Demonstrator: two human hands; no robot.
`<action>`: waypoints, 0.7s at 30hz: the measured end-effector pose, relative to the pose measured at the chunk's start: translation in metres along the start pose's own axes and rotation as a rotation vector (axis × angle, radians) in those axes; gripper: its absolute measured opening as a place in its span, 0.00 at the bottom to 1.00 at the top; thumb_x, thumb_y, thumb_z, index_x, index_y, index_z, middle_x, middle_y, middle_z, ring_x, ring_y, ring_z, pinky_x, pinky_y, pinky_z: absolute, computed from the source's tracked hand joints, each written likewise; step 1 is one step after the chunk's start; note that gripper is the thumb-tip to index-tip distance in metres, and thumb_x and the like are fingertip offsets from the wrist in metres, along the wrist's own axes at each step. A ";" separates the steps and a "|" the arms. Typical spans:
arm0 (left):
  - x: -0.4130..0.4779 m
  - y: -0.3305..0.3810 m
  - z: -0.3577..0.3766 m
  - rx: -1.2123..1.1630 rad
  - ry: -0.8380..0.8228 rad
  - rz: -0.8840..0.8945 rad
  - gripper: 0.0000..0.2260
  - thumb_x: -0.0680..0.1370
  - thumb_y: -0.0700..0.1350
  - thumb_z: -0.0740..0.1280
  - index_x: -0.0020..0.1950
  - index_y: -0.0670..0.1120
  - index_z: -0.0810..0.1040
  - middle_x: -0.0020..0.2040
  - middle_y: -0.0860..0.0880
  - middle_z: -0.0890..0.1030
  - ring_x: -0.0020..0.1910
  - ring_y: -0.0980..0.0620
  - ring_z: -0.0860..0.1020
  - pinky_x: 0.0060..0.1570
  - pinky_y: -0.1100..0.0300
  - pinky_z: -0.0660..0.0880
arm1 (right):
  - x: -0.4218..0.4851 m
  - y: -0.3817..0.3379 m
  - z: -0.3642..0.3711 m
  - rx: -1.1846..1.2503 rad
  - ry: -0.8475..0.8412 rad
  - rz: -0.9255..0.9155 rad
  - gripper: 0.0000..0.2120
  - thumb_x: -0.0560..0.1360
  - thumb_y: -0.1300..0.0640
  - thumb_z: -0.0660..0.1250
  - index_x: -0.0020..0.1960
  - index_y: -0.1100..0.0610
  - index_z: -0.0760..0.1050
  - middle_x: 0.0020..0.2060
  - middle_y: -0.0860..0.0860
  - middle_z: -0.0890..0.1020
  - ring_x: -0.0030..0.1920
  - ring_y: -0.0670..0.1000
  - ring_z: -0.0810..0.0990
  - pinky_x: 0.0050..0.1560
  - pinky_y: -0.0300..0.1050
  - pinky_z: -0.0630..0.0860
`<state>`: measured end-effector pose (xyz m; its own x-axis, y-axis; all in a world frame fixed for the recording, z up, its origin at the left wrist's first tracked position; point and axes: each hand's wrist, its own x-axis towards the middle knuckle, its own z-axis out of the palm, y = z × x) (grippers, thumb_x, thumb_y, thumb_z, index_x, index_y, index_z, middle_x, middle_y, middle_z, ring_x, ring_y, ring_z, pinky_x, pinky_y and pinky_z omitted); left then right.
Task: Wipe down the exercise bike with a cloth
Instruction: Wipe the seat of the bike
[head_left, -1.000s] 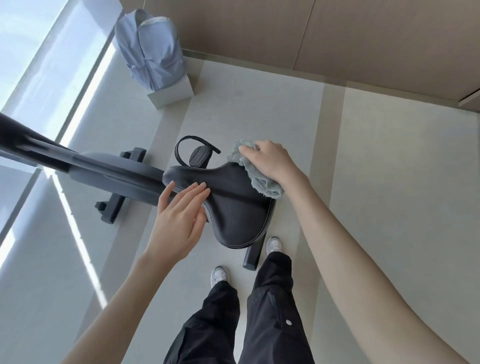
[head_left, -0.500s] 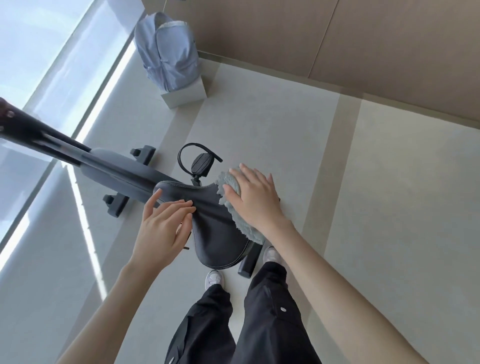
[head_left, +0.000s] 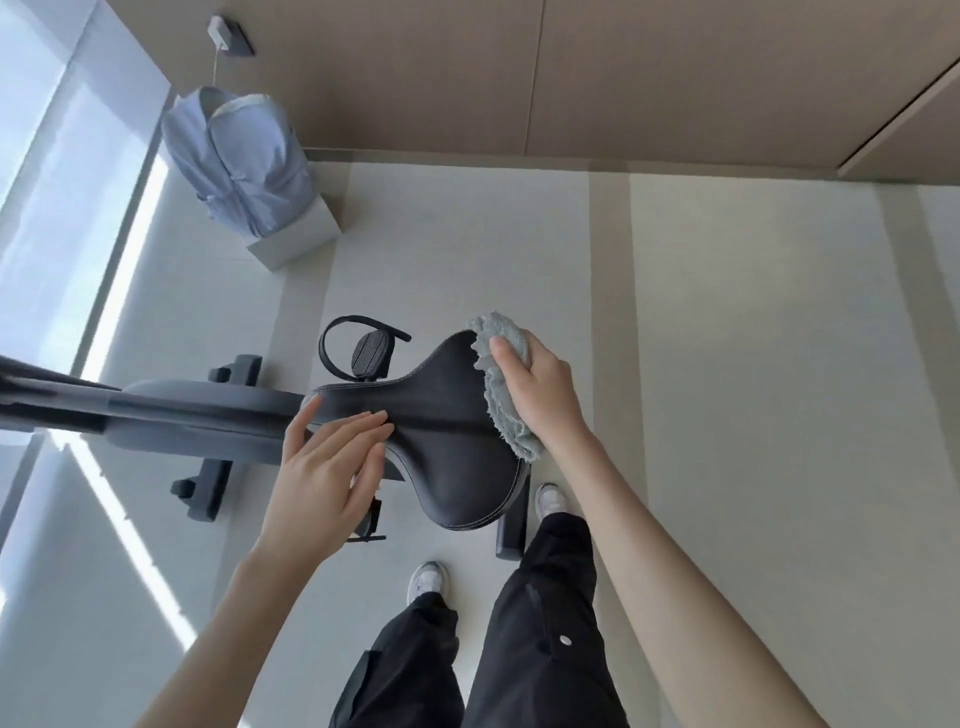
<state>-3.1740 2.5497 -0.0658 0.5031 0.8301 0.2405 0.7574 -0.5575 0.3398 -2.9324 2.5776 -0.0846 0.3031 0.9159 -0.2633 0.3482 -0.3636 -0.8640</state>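
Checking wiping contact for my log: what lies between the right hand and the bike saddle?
The fluffy grey cloth lies between them in the head view: the right hand grips it against the edge of the black saddle.

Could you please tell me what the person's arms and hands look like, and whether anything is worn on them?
The left forearm and right forearm are bare to the frame's lower edge, with no sleeve showing. The left hand and right hand wear no gloves, and no watch, bracelet or ring is visible on either.
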 end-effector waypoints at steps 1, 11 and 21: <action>-0.002 -0.005 -0.001 -0.009 -0.002 0.037 0.16 0.81 0.45 0.56 0.52 0.41 0.83 0.54 0.49 0.83 0.55 0.52 0.79 0.70 0.41 0.59 | -0.012 0.004 0.003 0.021 0.050 0.005 0.12 0.77 0.42 0.58 0.52 0.47 0.75 0.39 0.39 0.82 0.47 0.46 0.80 0.54 0.47 0.75; -0.016 -0.044 -0.014 -0.041 -0.064 0.145 0.17 0.80 0.46 0.56 0.63 0.40 0.77 0.62 0.46 0.78 0.65 0.50 0.73 0.72 0.45 0.56 | -0.131 0.030 0.068 0.103 0.374 -0.103 0.26 0.80 0.45 0.53 0.76 0.51 0.55 0.75 0.48 0.61 0.74 0.43 0.57 0.72 0.42 0.57; -0.022 -0.064 -0.010 -0.148 -0.091 0.089 0.20 0.80 0.46 0.53 0.69 0.41 0.71 0.71 0.47 0.70 0.71 0.52 0.66 0.74 0.48 0.51 | -0.116 -0.014 0.096 -1.285 0.146 -0.426 0.29 0.78 0.44 0.59 0.71 0.63 0.65 0.69 0.61 0.69 0.69 0.61 0.67 0.69 0.60 0.63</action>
<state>-3.2376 2.5675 -0.0839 0.6062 0.7712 0.1944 0.6421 -0.6188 0.4525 -3.0572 2.4928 -0.0834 0.0279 0.9989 0.0381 0.9865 -0.0336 0.1604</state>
